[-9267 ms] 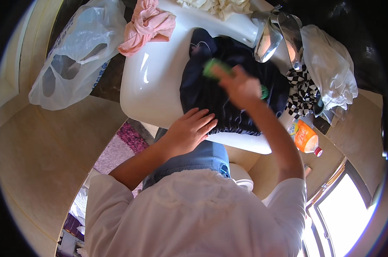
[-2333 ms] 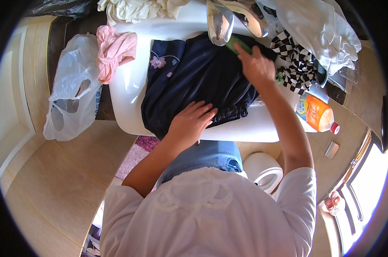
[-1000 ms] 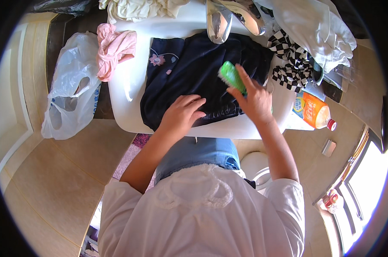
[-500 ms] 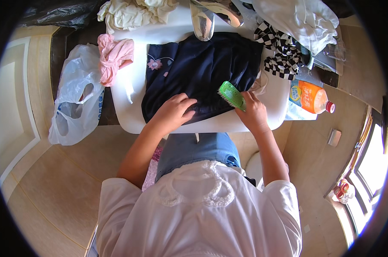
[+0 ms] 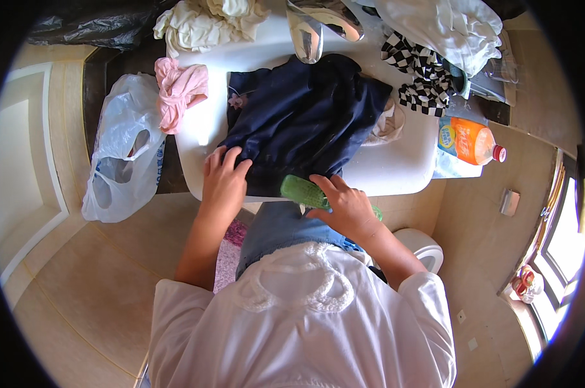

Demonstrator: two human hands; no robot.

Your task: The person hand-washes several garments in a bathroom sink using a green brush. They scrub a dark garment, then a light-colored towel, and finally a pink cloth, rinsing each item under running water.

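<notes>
A dark navy garment (image 5: 299, 123) with a pink flower at its far left lies bunched in the white sink (image 5: 402, 165). My left hand (image 5: 224, 178) has its bent fingers on the garment's near left corner, gripping the cloth. At the sink's front edge, my right hand (image 5: 349, 208) is closed around a green scrub brush (image 5: 302, 191). The brush sits over the garment's near edge, and its bristles are hidden from view. Above the far side of the sink projects a chrome faucet (image 5: 307, 42).
Pink cloth (image 5: 181, 92) hangs over the sink's left rim beside a white plastic bag (image 5: 126, 145). Cream cloth (image 5: 208, 26) lies at the back. To the right are checkered cloth (image 5: 425, 77), white fabric (image 5: 444, 29) and an orange bottle (image 5: 470, 141). A beige cloth (image 5: 386, 124) is inside the sink.
My left hand has moved left to the garment's near corner. My right hand has brought the brush left and toward me, to the sink's front edge. The garment has shifted and bunched up.
</notes>
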